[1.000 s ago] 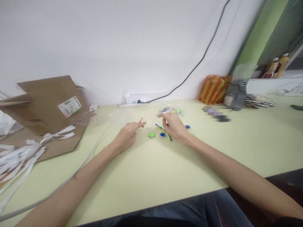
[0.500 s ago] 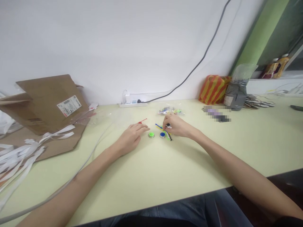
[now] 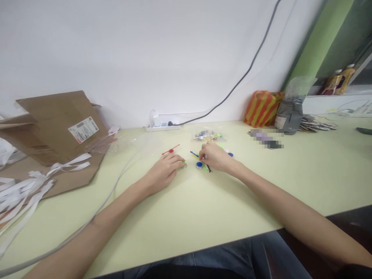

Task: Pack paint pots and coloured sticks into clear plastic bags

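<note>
My left grip had its fingertips at the green disc on the tabletop, where a light, level touch seemed best. My right grip curled over coloured sticks; I couldn't tell whether either pinched anything.

Across the pale yellow-green table: opened cardboard at left, a power strip by the wall, near the middle a red pointer, a blue-topped disc and a clear bag of small parts, rightward a striped bag.
</note>
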The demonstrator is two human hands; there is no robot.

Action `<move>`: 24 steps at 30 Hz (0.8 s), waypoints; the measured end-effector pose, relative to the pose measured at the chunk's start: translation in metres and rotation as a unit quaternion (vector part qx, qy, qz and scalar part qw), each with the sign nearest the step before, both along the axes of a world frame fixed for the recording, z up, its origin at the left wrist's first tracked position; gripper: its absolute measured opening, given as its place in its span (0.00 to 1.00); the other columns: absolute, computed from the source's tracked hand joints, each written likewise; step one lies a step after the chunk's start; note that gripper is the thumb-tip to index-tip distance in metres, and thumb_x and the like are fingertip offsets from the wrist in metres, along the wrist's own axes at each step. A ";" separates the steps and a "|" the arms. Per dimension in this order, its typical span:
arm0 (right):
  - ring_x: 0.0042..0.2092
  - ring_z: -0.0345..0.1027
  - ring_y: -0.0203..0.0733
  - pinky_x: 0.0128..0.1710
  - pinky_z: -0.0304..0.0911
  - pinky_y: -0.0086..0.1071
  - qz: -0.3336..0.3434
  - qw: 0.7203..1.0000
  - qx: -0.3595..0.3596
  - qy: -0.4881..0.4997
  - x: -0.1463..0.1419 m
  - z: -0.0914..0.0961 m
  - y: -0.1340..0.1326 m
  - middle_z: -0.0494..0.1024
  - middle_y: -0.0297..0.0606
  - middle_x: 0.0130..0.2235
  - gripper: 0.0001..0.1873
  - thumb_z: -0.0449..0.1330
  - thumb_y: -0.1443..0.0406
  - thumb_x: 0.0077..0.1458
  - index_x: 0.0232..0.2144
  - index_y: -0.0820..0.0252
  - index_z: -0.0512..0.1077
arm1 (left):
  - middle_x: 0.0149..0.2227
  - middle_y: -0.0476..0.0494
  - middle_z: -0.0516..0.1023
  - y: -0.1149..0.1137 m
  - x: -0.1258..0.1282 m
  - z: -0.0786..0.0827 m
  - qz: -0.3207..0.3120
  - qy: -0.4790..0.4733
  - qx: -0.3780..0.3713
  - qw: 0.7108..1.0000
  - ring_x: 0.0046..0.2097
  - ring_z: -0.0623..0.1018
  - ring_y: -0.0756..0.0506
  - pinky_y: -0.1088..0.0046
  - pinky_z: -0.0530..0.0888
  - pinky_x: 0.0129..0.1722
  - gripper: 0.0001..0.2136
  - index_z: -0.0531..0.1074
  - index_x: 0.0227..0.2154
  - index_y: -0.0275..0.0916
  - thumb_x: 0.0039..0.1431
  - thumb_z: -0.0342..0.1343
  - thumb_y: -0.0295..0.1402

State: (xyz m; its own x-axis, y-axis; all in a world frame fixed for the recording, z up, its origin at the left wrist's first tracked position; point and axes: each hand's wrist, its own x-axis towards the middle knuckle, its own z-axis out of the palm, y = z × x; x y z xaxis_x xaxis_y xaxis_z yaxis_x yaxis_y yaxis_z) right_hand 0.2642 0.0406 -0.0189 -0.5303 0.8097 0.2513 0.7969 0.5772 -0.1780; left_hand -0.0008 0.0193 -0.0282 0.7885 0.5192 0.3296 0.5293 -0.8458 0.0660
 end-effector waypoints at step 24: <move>0.39 0.65 0.42 0.41 0.56 0.33 0.019 0.998 0.009 0.065 0.001 0.006 0.001 0.77 0.40 0.33 0.11 0.57 0.77 0.56 0.28 0.62 0.75 | 0.55 0.43 0.74 -0.002 0.001 0.000 0.009 0.010 -0.004 1.000 0.58 0.70 0.42 0.56 0.64 0.62 0.22 0.73 0.52 0.43 0.61 0.42 0.19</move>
State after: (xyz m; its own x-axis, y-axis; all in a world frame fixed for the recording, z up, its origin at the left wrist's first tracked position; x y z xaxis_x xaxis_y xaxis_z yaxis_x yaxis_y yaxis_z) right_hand 0.2652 0.0412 -0.0130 -0.5219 0.7848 0.3341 0.7458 0.6100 -0.2679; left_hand 0.0002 0.0175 -0.0285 0.7851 0.5361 0.3101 0.5460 -0.8355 0.0620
